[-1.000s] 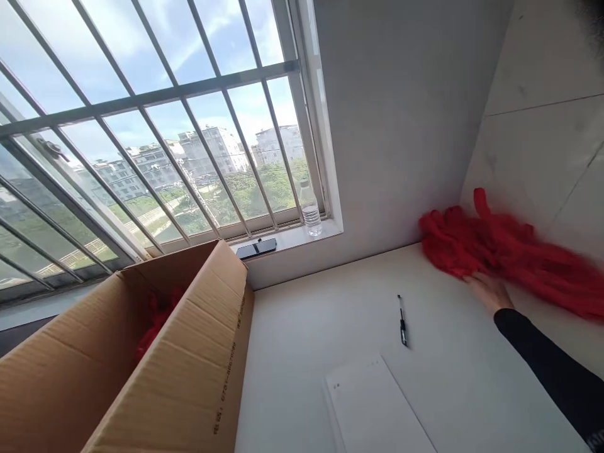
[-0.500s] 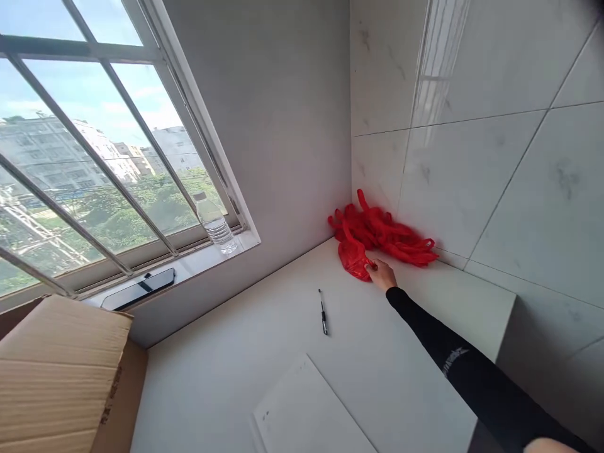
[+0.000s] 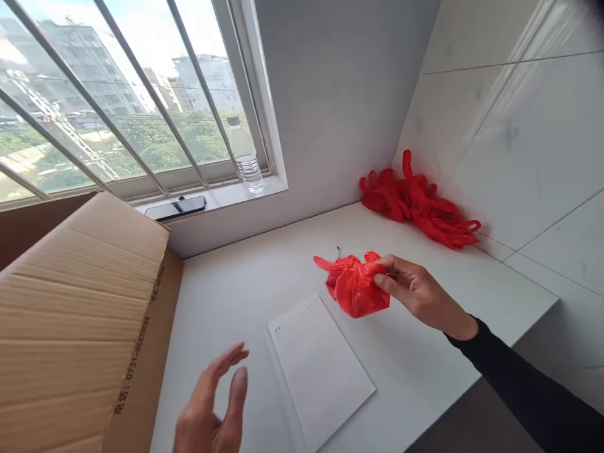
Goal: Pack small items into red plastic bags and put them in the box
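Between the thumb and fingers of my right hand [image 3: 418, 289] is a red plastic bag [image 3: 356, 286], bunched up and held in the air above the table. My left hand [image 3: 212, 399] is raised at the bottom of the view, its thumb and fingers apart and nothing in them. Below the bag lies a white pad of paper [image 3: 325, 371] with small marks near its top edge. Only the tip of a pen [image 3: 338, 249] shows behind the bag. A heap of more red plastic bags [image 3: 418, 204] rests in the far corner.
An opened cardboard box [image 3: 85, 302] stands along the left side of the white table [image 3: 226, 277]. On the window sill are a clear water bottle [image 3: 248, 157] and a dark phone [image 3: 177, 207]. Tiled wall borders the right; the table's edge runs along the lower right.
My right hand has lifted one red plastic bag away from the heap and brought it nearer, over the pen and pad. My left hand has come into view. The camera has turned.
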### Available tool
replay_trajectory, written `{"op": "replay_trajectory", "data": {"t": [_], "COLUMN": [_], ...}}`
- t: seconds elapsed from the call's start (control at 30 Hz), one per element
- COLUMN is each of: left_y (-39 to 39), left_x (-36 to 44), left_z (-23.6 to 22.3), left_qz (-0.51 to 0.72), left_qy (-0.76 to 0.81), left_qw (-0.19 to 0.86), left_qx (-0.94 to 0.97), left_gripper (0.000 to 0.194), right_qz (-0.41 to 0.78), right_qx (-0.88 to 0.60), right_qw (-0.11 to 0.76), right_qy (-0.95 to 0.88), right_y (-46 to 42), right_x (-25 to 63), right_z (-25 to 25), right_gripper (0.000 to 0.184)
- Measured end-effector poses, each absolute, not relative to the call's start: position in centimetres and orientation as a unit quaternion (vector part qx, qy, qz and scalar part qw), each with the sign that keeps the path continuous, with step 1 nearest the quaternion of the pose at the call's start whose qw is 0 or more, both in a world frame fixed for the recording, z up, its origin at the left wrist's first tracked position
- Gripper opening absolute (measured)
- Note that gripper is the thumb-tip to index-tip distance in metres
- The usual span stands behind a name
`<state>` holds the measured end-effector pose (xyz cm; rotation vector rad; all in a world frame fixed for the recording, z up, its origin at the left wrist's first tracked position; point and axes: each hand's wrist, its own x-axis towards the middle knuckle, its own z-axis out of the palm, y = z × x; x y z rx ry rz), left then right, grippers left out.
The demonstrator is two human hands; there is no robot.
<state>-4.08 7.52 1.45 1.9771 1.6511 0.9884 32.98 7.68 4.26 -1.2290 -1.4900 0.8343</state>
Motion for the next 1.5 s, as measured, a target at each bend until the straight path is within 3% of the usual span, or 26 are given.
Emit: {"op": "replay_trajectory", "data": {"t": [0.07,0.13,0.3,0.5,0.6,0.7,0.87,1.03,1.2,1.3,1.5], "left_y": [7.5,7.2,4.8,5.0,5.9,6.6,7.2,6.6,6.3,6.1,4.0], "left_x": [-2.0,0.2,2.1,-1.1,-2.7,-3.4,-2.2,-0.3,-0.1,-0.1,-1.9], "left_z": [-0.8,-2.9,-7.0,-8.9,-8.4,-6.9,-3.9,-3.2,-3.7,-3.2,-2.0], "left_qz": [0.282,0.256,0.235,0.184,0.205,0.291,0.377,0.336,0.322,0.331,0.455], "left_qy": [0.593,0.581,0.552,0.549,0.549,0.542,0.425,0.412,0.438,0.439,0.524], "left_qw": [0.274,0.292,0.198,0.156,0.208,0.279,0.260,0.207,0.210,0.209,0.332], "left_qx": [0.703,0.716,0.775,0.800,0.783,0.737,0.781,0.821,0.813,0.809,0.639], "left_gripper": [0.043,0.050,0.056,0.059,0.062,0.062,0.050,0.043,0.017,0.011,0.008], "right_qz": [0.406,0.452,0.486,0.460,0.404,0.237,0.074,0.068,0.068,0.087,0.112], "right_qx": [-0.479,-0.476,-0.520,-0.580,-0.605,-0.636,-0.595,-0.580,-0.573,-0.572,-0.579], "right_qw": [0.475,0.455,0.417,0.434,0.445,0.460,0.405,0.361,0.333,0.341,0.405], "right_qy": [-0.616,-0.602,-0.564,-0.513,-0.522,-0.573,-0.691,-0.727,-0.745,-0.740,-0.698], "right_y": [6.3,5.6,4.6,3.8,3.5,2.9,2.7,3.3,3.3,3.2,2.2], "right_x": [30.8,28.9,25.6,25.2,24.7,23.4,21.0,20.8,21.3,21.4,22.6], "right_z": [3.5,1.4,-4.7,-5.7,-5.3,-5.1,-5.0,-5.5,-5.8,-5.5,-3.9], "right_gripper": [0.017,0.017,0.019,0.037,0.038,0.037,0.020,0.010,0.015,0.012,0.007]}}
